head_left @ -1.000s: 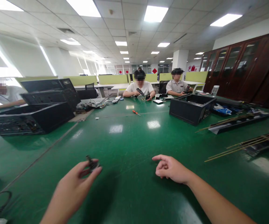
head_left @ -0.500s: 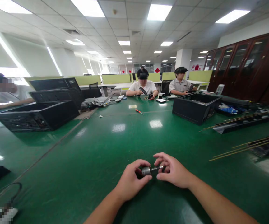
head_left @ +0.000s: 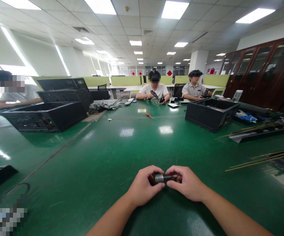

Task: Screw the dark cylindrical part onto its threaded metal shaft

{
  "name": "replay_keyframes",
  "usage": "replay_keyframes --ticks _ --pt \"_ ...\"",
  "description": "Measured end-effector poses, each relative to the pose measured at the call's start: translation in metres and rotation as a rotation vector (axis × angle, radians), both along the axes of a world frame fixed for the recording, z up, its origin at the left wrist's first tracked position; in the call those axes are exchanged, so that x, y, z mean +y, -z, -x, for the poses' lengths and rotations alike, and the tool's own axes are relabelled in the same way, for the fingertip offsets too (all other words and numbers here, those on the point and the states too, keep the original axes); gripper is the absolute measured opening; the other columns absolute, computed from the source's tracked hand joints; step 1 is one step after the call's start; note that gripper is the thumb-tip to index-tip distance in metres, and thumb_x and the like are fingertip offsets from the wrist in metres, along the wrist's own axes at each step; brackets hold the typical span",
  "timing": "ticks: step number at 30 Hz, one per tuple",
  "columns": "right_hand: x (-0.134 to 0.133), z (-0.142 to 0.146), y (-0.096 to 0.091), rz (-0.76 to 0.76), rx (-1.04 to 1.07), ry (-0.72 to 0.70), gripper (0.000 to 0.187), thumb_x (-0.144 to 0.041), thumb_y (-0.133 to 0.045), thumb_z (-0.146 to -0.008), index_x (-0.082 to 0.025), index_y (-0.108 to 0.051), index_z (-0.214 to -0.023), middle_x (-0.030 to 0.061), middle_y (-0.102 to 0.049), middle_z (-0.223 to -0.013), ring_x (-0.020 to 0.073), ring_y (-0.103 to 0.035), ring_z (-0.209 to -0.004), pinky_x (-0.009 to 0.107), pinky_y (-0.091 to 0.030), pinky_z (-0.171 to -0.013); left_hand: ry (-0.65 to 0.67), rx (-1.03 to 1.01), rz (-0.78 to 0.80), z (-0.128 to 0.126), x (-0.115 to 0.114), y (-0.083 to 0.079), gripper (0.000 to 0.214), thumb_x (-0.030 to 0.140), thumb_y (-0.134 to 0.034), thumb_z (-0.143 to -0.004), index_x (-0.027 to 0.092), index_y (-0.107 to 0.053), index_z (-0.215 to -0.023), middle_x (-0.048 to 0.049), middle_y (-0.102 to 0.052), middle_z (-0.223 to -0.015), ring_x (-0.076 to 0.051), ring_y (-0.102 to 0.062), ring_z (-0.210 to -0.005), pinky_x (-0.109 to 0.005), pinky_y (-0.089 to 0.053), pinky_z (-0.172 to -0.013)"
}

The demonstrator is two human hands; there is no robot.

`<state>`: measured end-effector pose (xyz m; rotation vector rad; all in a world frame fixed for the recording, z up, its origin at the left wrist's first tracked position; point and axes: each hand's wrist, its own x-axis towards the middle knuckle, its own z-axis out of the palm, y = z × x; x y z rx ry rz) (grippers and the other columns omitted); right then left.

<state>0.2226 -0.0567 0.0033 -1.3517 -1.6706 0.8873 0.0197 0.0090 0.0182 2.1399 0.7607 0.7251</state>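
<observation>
A small silver metal cylinder with a thin, dark, stepped shaft (head_left: 160, 178) lies sideways between my hands, just above the table. My left hand (head_left: 144, 186) is closed round the cylinder's wide end, thumb in front and fingers behind. Curled round the shaft end is my right hand (head_left: 189, 183), its thumb and index finger near my left fingertips. The shaft's tip reaches its bent fingers, which partly hide it.
An orange-handled screwdriver (head_left: 149, 116) lies farther up the green table (head_left: 107, 154). Black computer cases stand at left (head_left: 45, 118) and right (head_left: 206, 118). Thin brass-coloured rods (head_left: 257, 162) lie at right. Several people sit around the table, including a person opposite (head_left: 154, 90).
My right hand has moved left and closed in round the shaft end, so both hands are nearer each other. The whole view has shifted slightly.
</observation>
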Motion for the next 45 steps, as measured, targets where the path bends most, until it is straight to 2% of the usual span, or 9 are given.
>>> replay_keyframes --ticks 7,12,29,45 --pt "0.0017 -0.0012 0.0039 -0.007 0.026 -0.011 0.012 -0.025 -0.068 -0.081 -0.020 -0.073 -0.091 0.0029 -0.072 -0.086 0.0186 -0.063 -0.075 0.027 -0.046 -0.067 0.011 0.025 -0.044 -0.0005 -0.0018 0.0002 0.027 0.015 -0.075 -0.069 0.020 -0.070 -0.095 -0.0024 -0.071 -0.087 -0.018 -0.063 -0.078 -0.028 -0.047 -0.071" --pt "0.0007 -0.0002 0.0043 -0.015 0.015 -0.004 0.011 -0.023 -0.070 -0.080 -0.019 -0.073 -0.089 0.0020 -0.071 -0.082 0.0176 -0.062 -0.072 0.026 -0.045 -0.066 0.018 0.014 -0.085 0.0010 -0.0017 0.0023 0.035 0.013 -0.076 -0.068 0.022 -0.070 -0.102 -0.0030 -0.073 -0.094 -0.019 -0.065 -0.084 -0.029 -0.047 -0.076" --pt "-0.0010 -0.0022 -0.0009 0.015 0.012 0.009 0.010 -0.020 -0.067 -0.079 -0.018 -0.070 -0.088 0.0009 -0.068 -0.078 0.0152 -0.058 -0.066 0.024 -0.043 -0.060 -0.003 0.019 -0.101 0.0009 -0.0016 0.0005 0.031 0.012 -0.075 -0.068 0.022 -0.071 -0.097 -0.0024 -0.071 -0.089 -0.019 -0.064 -0.081 -0.029 -0.047 -0.075" --pt "0.0003 -0.0047 0.0020 0.015 0.017 0.020 0.010 -0.020 -0.067 -0.079 -0.018 -0.070 -0.088 0.0001 -0.067 -0.076 0.0140 -0.056 -0.064 0.024 -0.041 -0.058 -0.020 0.012 -0.103 0.0009 -0.0017 0.0009 0.030 0.013 -0.075 -0.068 0.022 -0.071 -0.097 -0.0022 -0.072 -0.088 -0.019 -0.064 -0.080 -0.029 -0.047 -0.074"
